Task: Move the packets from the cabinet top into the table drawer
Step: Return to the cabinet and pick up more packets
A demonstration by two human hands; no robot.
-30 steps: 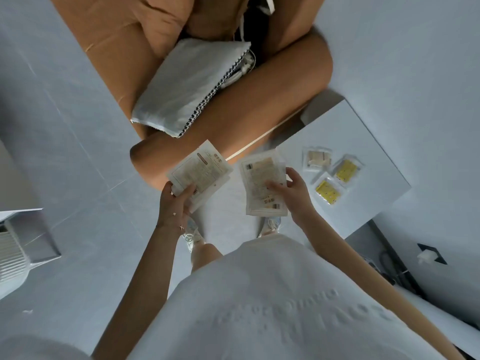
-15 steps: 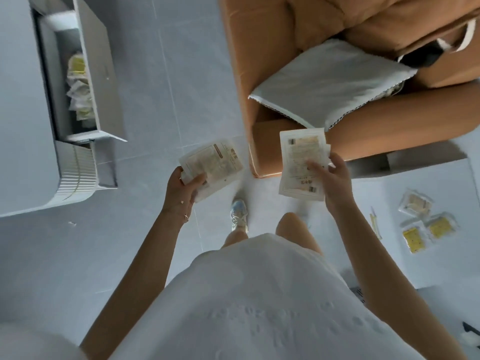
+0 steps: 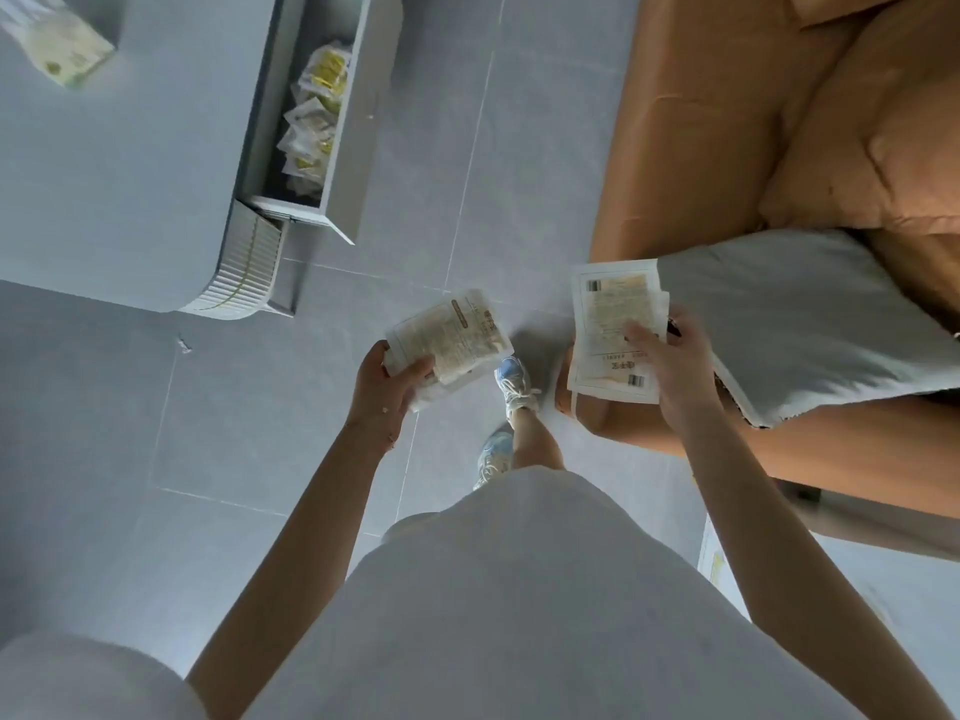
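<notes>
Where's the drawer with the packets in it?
In the head view, the drawer is upper left, pulled open from the table, ahead of the left hand.

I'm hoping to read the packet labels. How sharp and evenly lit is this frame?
Head view: soft throughout, so print on the left packets and right packets is unreadable; light is dim and bluish, warmer on the sofa; wide-angle stretch shows near the borders; packets inside the drawer look smeared.

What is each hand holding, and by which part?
Left hand pinches packets by their lower-left corner; right hand pinches other packets along their right edge.
</notes>
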